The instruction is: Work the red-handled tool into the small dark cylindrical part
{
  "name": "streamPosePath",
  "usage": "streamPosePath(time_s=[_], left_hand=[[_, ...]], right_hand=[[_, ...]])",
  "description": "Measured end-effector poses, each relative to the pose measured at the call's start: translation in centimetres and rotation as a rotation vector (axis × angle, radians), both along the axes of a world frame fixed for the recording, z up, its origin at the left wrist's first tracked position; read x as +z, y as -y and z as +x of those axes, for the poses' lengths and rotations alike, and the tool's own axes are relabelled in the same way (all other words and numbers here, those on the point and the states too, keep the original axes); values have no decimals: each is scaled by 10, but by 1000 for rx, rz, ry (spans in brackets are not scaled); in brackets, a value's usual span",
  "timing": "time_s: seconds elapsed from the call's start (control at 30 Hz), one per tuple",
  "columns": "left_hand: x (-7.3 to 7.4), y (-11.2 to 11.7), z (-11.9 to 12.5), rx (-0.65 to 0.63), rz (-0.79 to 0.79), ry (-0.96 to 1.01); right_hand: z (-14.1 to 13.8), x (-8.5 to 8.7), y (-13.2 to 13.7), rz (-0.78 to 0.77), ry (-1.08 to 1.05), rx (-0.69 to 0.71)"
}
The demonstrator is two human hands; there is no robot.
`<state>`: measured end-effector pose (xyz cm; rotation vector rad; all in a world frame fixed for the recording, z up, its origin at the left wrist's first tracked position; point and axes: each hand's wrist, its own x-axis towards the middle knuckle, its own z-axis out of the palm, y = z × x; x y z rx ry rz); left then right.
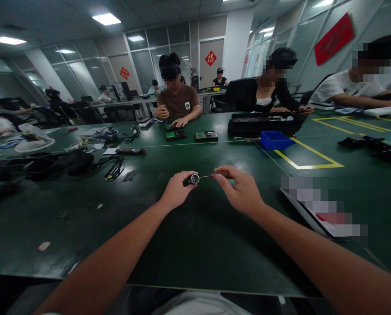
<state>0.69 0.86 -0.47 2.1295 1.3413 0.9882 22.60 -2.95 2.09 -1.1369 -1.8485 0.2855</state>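
Between the thumb and fingers of my left hand [177,190] is a small dark cylindrical piece with a silver ring-shaped end [195,178], which faces me. My right hand [243,190] is closed on a screwdriver [211,176] with a reddish handle. Its thin metal shaft points left, and the tip meets or nearly meets the edge of the silver ring; I cannot tell which. My fingers cover most of the handle and part of the dark piece. Both hands are above the green table [215,249].
Ahead lie two circuit boards [206,136], a blue bin [276,140] and a long black case [264,125]. Black cables [112,166] and a dark tube-shaped tool [130,151] lie left. A pale packet [323,214] is at right. Co-workers [179,103] sit opposite.
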Motion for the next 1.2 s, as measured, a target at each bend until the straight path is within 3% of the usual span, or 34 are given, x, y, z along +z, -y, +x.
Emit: streamPosePath(time_s=[0.27, 0.57, 0.77, 1.2], left_hand=[[-5, -3, -1, 10, 15, 43], [-3, -2, -1, 15, 17, 51], [0, 0, 0, 1, 53, 12], [-4, -3, -2, -33, 118, -44]], right_hand=[[1, 0, -1, 15, 6, 41], [0, 0, -4, -38, -57, -33], [2, 5, -3, -63, 73, -164], [1, 4, -2, 72, 178, -179]])
